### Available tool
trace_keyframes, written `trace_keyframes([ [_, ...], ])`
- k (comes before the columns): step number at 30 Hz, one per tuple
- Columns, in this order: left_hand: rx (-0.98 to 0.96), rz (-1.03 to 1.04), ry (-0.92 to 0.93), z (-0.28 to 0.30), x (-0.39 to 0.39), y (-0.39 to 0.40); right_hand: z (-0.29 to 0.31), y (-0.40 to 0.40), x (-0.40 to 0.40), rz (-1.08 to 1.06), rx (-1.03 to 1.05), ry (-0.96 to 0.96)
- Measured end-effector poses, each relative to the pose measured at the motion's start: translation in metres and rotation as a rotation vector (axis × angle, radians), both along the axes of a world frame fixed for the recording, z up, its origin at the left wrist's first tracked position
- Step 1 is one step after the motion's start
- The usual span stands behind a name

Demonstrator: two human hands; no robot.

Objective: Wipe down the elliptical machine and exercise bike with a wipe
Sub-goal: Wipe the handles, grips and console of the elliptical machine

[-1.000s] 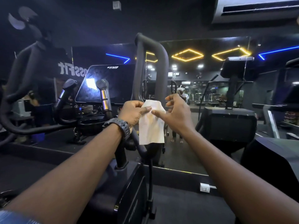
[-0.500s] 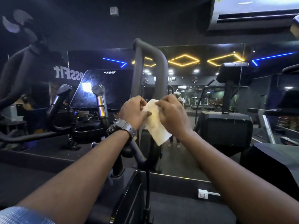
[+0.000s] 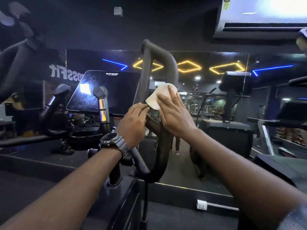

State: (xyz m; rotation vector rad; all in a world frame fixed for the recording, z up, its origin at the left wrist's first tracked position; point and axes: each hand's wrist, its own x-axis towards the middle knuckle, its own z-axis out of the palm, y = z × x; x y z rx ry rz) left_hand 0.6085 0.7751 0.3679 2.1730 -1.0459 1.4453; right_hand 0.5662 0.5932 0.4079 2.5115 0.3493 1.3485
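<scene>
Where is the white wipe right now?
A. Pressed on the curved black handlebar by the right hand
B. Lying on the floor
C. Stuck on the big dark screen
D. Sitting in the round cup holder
A: the right hand lays straight fingers over the wipe, flattening it against the curved black handlebar, while the left hand pinches its lower edge.

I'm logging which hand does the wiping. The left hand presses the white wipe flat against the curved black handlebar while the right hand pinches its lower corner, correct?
Swapped. In the head view the right hand presses the white wipe flat against the curved black handlebar; the left hand, wearing the watch, pinches its lower corner.
</scene>
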Motion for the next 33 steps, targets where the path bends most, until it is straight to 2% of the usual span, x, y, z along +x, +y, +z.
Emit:
trace_keyframes([
  [5,0.159,0.077,-0.019,-0.002,0.002,0.008,-0.091,-0.012,-0.039,0.159,-0.146,0.052],
  [8,0.214,0.106,-0.043,-0.001,0.003,0.007,-0.048,-0.029,-0.03,0.103,-0.298,0.105],
  [12,0.172,0.096,-0.072,-0.002,0.002,0.006,0.043,-0.02,-0.003,-0.027,-0.093,0.01],
  [14,0.178,0.088,-0.067,-0.003,0.003,0.007,0.037,-0.013,0.001,-0.003,-0.057,-0.011],
  [16,0.182,0.097,-0.092,-0.004,0.003,0.009,0.001,-0.01,-0.008,0.063,-0.08,-0.004],
  [19,0.195,0.081,-0.097,-0.002,0.001,0.011,-0.044,-0.016,-0.027,0.128,-0.234,0.073],
  [22,0.209,0.064,-0.1,0.002,0.001,0.013,0.004,-0.024,-0.023,0.04,-0.465,0.12],
  [26,0.206,0.042,-0.135,0.005,0.003,0.013,0.078,-0.018,0.002,-0.151,-0.392,0.015],
  [28,0.204,0.034,-0.133,0.004,0.006,0.014,0.063,-0.009,0.002,-0.128,-0.34,-0.007],
  [30,0.2,0.019,-0.106,0.002,0.008,0.015,0.022,-0.003,-0.011,-0.068,-0.353,0.014],
  [33,0.243,0.008,-0.084,0.004,0.011,0.017,-0.02,-0.011,-0.031,0.084,-0.339,0.111],
])
